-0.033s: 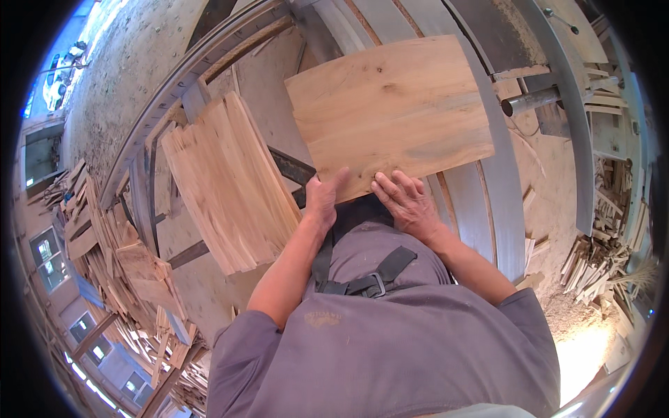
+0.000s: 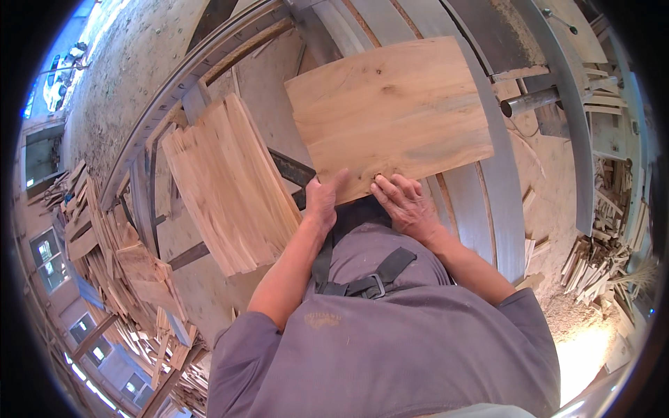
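Through the head camera I see the wide board in front of the body, over the grooved metal table, its left end reaching past the metal. My left hand grips the near edge at its left corner, thumb on top, fingers hidden below. My right hand lays bent fingers over the same edge, just right of it; its thumb is out of sight, so I cannot tell whether it clamps or only rests. I cannot tell either whether the board lies flat or is lifted.

With both hands on the near edge, I judge the far side could dip or swing if the grip loosens. A swing left could knock the stack of boards, whose uneven ends could let it slip. Rough edges could also splinter into bare fingers.
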Tool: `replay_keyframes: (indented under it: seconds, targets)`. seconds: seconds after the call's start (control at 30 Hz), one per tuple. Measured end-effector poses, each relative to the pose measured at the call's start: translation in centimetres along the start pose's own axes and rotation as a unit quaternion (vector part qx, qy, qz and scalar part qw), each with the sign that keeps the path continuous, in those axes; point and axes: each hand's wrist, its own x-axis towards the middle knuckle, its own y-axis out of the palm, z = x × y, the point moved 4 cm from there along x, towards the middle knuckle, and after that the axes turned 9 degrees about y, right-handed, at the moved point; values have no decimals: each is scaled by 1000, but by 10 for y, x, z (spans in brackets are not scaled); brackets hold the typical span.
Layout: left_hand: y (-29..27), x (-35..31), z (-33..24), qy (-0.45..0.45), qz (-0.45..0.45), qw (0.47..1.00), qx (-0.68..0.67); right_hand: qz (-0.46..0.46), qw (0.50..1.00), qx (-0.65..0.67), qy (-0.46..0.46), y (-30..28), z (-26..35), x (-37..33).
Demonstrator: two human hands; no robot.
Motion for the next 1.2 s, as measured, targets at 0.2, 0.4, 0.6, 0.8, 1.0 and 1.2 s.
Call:
replay_keyframes:
  seconds: [0.2, 0.4, 0.6, 0.8, 1.0, 1.2]
  targets:
    - [0, 1, 3, 1, -20, 1000, 0, -67, 994, 83, 20, 13, 1, 16]
    - [-4, 6, 17, 15, -21, 999, -42, -77, 983, 155, 56, 4, -7, 18]
    - [29, 17, 1, -8, 21, 999, -41, -102, 988, 86, 83, -16, -33, 32]
    - [32, 34, -29, -23, 76, 962, 260, -90, 986, 73, 118, -32, -108, 73]
    - [20, 82, -102, 240, 7, 863, 445, -60, 987, 65, 132, -31, -123, 74]
    - [112, 165, -210, 448, -33, 794, 410, -73, 985, 84, 131, -36, -121, 88]
